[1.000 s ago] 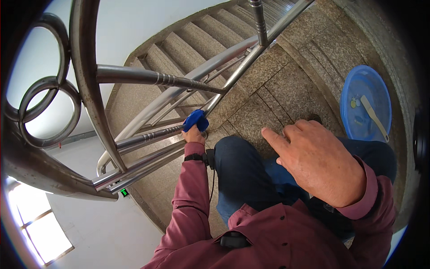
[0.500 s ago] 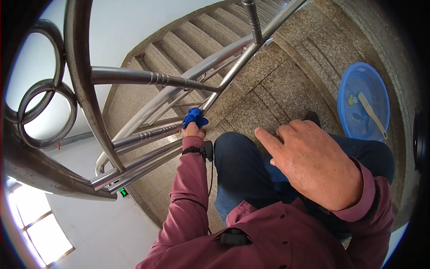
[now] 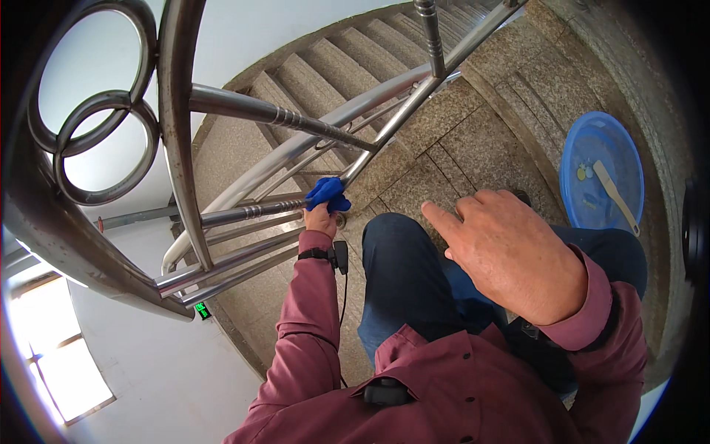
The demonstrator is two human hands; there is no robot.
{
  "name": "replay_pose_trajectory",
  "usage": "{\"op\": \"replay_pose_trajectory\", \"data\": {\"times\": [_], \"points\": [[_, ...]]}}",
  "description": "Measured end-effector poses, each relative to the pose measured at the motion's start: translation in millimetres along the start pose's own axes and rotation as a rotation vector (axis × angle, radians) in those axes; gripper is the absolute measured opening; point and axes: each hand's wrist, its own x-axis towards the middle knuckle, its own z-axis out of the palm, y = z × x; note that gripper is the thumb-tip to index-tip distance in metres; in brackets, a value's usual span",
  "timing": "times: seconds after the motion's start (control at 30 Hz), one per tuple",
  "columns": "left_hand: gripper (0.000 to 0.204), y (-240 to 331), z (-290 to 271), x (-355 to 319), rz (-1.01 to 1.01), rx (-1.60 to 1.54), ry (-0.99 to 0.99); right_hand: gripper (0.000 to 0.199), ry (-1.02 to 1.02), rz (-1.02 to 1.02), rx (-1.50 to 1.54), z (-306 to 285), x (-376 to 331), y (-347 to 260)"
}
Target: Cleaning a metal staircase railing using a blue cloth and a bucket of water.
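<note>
sliding along the steel rail (image 3: 251, 212), left hand (image 3: 320, 220) grips crumpled blue cloth (image 3: 328, 193); right hand (image 3: 510, 251) hangs loose.

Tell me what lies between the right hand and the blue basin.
In the head view, only bare stone floor separates the right hand from the blue basin.

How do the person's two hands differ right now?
The left hand reaches out to the metal railing, pressing a blue cloth on it; the right hand holds nothing. The left is closed around the cloth, the right spread over the knee. Both wear maroon sleeves.
</note>
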Motion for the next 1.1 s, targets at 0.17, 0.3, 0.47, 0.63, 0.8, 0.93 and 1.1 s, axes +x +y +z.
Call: {"op": "replay_pose_trajectory", "data": {"times": [0.17,0.3,0.47,0.63,0.8,0.93,1.1], "points": [[0.045,15.0,7.4,-11.4,0.391,0.597,-0.098,0.048,0.008,0.017,0.002,5.1,0.0,3.3],[0.038,18.0,-13.6,-7.9,0.281,0.22,-0.029,0.048,0.022,-0.043,0.024,-2.0,4.1,-4.8],[0.032,60.1,6.0,-20.1,0.075,0.023,0.0,0.044,0.04,-0.046,0.016,1.5,4.5,-1.2],[0.027,99.2,8.8,-33.6,-0.268,-0.403,0.037,0.039,0.1,-0.083,0.042,5.4,2.7,1.1],[0.02,106.4,-0.1,-39.0,-0.148,-0.339,0.037,0.038,0.092,-0.091,0.015,7.3,6.0,-0.4],[0.019,125.5,3.1,-46.0,-0.223,-0.428,0.039,0.039,0.09,-0.089,-0.01,8.4,6.8,0.2],[0.021,139.5,0.3,-53.6,-0.217,-0.427,0.048,0.039,0.107,-0.109,0.005,9.8,7.9,-0.5]]}}
